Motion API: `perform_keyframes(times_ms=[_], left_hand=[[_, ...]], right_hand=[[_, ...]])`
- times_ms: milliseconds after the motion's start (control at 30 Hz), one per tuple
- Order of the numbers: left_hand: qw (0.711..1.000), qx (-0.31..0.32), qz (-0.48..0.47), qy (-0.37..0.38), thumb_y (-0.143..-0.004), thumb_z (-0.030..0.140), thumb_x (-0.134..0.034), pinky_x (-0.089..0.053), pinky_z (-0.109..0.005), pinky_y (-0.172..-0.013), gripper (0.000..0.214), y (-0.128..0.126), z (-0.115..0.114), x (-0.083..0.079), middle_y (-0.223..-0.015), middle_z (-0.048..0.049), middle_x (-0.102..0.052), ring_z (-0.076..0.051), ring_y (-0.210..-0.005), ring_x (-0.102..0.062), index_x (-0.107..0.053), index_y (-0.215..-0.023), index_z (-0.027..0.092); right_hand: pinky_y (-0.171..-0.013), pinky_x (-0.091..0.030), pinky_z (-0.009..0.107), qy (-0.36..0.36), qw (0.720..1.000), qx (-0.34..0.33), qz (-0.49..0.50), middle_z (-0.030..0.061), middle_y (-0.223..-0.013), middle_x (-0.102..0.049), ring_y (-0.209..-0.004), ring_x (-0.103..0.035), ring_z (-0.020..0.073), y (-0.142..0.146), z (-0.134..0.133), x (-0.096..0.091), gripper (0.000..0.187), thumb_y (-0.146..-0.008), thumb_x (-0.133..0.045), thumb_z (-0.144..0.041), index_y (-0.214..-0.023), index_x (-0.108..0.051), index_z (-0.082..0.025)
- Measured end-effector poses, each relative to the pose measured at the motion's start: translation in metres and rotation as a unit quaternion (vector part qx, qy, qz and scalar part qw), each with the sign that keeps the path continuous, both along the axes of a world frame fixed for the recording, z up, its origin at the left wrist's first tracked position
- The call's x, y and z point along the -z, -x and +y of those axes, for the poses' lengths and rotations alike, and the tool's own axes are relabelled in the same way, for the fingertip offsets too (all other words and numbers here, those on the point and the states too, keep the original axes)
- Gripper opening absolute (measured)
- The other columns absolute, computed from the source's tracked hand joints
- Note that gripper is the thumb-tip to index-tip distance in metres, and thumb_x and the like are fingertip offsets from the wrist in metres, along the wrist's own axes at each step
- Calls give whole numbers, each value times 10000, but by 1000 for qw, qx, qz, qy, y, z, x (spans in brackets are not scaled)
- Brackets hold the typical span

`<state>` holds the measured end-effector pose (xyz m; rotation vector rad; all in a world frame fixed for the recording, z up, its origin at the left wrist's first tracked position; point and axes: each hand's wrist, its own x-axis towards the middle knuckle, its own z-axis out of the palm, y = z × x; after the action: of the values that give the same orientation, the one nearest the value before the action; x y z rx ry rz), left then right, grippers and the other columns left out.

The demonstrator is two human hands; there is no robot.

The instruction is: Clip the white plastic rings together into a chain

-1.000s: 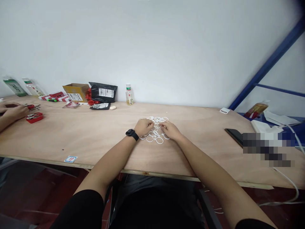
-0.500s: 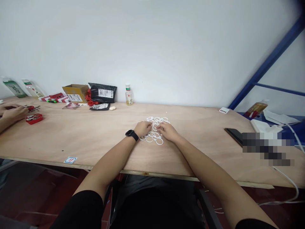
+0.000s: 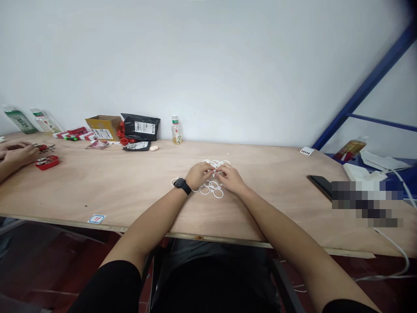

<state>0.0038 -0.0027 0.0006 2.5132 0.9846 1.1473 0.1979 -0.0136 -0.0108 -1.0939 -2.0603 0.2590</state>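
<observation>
Half-curled, the left hand (image 3: pixel 198 176) and right hand (image 3: pixel 230 179) are resting on light, tangled plastic rings (image 3: pixel 211 189), best pinched by a rim; any hold is unclear.

Plywood table (image 3: pixel 97 182) strewn with white plastic rings (image 3: pixel 204 190)

you have a plywood table (image 3: pixel 97 182) in front of you, with a heap of plastic rings (image 3: pixel 211 190) near its middle, your left hand (image 3: pixel 199 176) and right hand (image 3: pixel 232 179) resting on it. behind the heap, by the wall (image 3: pixel 208 56), stands a small bottle (image 3: pixel 176 130), with a plastic mailer bag (image 3: pixel 140 128) and a cardboard box (image 3: pixel 104 124) to its left. at the far left, another person's hand (image 3: pixel 18 154) sits just beside a small plastic case (image 3: pixel 47 162). a phone (image 3: pixel 321 184) lies on the table to your right, below a metal shelf frame (image 3: pixel 365 100).
</observation>
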Motion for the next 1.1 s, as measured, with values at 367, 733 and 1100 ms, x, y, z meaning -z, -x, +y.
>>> perform_keyframes(times_ms=[367, 733, 1100], left_hand=[[1000, -13, -15, -8, -927, 342, -523, -485, -312, -835, 245, -6, -7, -1, -901, -65, -729, -174, -860, -651, -714, -917, 189], [997, -68, 23, -17, -905, 305, -538, -460, -331, -840, 193, -1, 3, 0, -911, -53, -710, -187, -877, -628, -701, -937, 206], [993, -104, 51, 31, -891, 370, -552, -396, -369, -941, 224, 3, -2, -2, -985, -47, -712, -196, -984, -618, -722, -934, 231]], right_hand=[[-714, -467, 315, -38, 998, 4, 49, 58, -858, -680, -800, -603, 194, 2, -6, -6, 153, -887, -561, -306, -862, -686, -222], [-757, -466, 320, -36, 997, 35, 53, 56, -860, -679, -823, -606, 195, -6, 2, -10, 171, -882, -543, -303, -873, -691, -218], [-789, -462, 306, 92, 981, 145, -91, 80, -1003, -663, -891, -618, 211, -57, 40, 20, 313, -735, -575, -52, -945, -734, -222]])
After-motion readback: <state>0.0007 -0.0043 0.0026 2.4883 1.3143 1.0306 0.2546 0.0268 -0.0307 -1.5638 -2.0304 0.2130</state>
